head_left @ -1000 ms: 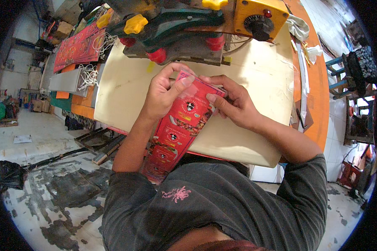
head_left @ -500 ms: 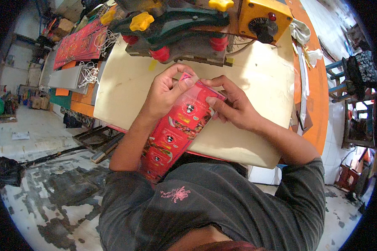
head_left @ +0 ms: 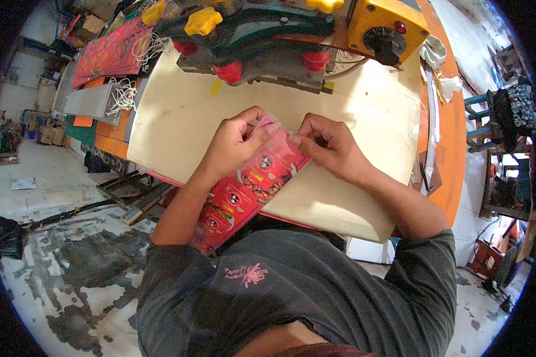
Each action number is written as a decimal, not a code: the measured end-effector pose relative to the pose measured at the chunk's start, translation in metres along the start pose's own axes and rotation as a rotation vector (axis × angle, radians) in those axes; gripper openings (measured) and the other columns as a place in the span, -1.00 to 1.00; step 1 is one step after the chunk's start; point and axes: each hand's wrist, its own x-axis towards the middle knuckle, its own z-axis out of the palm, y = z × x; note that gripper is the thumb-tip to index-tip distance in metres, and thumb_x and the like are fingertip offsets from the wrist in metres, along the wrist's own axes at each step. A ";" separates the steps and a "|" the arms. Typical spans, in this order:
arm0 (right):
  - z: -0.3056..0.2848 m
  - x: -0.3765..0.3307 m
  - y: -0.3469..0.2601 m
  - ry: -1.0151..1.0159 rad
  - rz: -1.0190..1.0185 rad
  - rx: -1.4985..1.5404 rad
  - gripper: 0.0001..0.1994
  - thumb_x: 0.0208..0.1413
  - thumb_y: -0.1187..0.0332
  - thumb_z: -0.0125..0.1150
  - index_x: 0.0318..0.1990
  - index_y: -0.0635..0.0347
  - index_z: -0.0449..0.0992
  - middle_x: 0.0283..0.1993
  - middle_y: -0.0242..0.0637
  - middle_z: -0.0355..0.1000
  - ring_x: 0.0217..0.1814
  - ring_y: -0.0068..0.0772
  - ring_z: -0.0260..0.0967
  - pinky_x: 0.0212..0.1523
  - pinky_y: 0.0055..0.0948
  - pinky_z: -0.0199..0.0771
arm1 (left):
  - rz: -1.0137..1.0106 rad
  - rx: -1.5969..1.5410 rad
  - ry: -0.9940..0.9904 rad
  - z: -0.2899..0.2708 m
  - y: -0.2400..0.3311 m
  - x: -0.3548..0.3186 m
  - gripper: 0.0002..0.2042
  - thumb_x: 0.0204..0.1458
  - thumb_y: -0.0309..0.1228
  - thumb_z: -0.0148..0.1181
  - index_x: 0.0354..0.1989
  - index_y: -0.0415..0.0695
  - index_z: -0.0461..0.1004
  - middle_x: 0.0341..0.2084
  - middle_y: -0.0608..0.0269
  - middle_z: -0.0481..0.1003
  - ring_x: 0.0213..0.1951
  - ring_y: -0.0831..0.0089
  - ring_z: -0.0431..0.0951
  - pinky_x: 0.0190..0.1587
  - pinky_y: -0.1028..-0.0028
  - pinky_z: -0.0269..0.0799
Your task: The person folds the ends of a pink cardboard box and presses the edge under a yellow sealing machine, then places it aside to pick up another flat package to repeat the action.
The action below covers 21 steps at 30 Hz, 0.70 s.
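The person wore a dark grey long-sleeved shirt (head_left: 315,297) of soft, slightly creased fabric; a small pink emblem (head_left: 246,275) with spidery lines and a strip of lettering sat on the chest; the left sleeve (head_left: 167,268) was pushed up past the elbow, leaving the forearm bare; the right sleeve (head_left: 426,268) was bunched likewise above the elbow; both the left hand (head_left: 232,146) and the right hand (head_left: 330,146) were bare, with no gloves, rings or watch visible.

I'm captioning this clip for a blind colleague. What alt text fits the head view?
Seen from above, a person's left hand and right hand pinch the top edge of a long red printed plastic bag strip over a cream board. Behind it stands a green machine with yellow knobs.
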 end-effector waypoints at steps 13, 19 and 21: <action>0.008 0.003 0.007 0.183 -0.047 -0.259 -0.82 0.40 0.35 0.32 -0.20 0.26 0.51 -0.52 -0.19 0.43 -0.53 -0.48 0.32 -0.44 -0.35 0.34 | 0.635 0.956 0.218 0.010 0.000 -0.020 -0.53 0.15 -0.37 0.37 0.27 -0.08 0.58 0.30 0.05 0.51 0.32 0.13 0.50 0.34 0.08 0.36; 0.010 0.003 0.012 0.284 -0.117 -0.378 -0.92 0.37 0.44 0.28 -0.10 0.26 0.56 -0.44 -0.15 0.52 -0.48 -0.33 0.49 -0.38 -0.32 0.48 | 0.577 0.937 0.088 0.002 -0.013 -0.019 -0.55 0.25 -0.35 0.24 0.33 -0.05 0.57 0.40 0.18 0.46 0.44 0.22 0.41 0.48 0.09 0.20; 0.009 0.002 0.011 0.299 -0.146 -0.485 -0.93 0.36 0.45 0.28 -0.11 0.25 0.56 -0.39 -0.12 0.56 -0.45 -0.22 0.56 -0.36 -0.28 0.52 | 0.539 0.923 0.071 0.000 -0.017 -0.018 -0.54 0.28 -0.31 0.22 0.36 -0.06 0.54 0.39 0.14 0.46 0.44 0.16 0.41 0.49 0.06 0.19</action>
